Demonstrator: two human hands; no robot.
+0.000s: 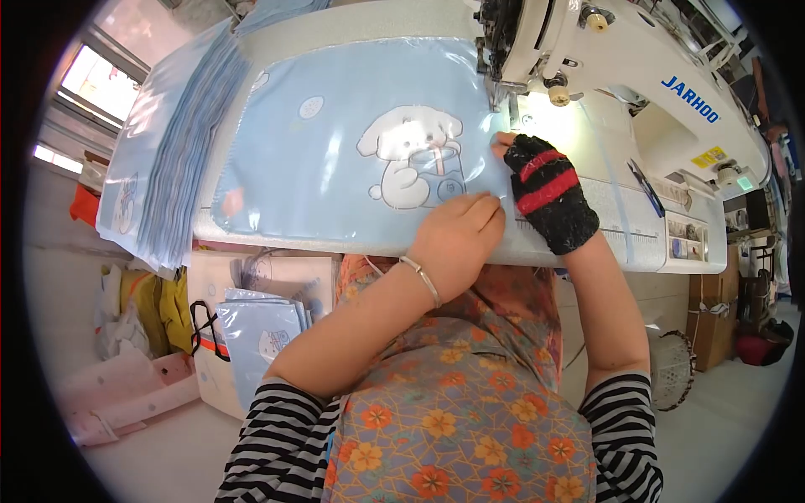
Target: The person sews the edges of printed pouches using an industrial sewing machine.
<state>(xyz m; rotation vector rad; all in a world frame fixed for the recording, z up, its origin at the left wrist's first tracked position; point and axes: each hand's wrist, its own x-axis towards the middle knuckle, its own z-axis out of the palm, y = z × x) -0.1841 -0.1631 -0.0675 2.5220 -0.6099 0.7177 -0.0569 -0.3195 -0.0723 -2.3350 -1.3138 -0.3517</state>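
Blue printed sheet (335, 142) edge under flat, unclenched left hand (457, 239) and right hand (549, 197), beside sewing machine (604, 50).

Glossy plastic sheet (335, 142): pale blue, white cartoon dog print
Knitted fingerless glove (549, 194): black, red stripes
Sewing machine (637, 75): white
Sleeves (272, 444): black-and-white stripes
Apron (453, 419): orange floral

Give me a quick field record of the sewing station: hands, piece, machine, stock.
left hand: bare hand with a bracelet, flat on the blue panel, near its right edge
right hand: hand in a black fingerless glove with red stripes, fingertips on the panel edge by the needle
panel: light blue, glossy, white cartoon dog print, lying flat on the table
machine: white sewing machine, head over the panel's right edge
stock: stack of blue panels at left; more in a bag below the table
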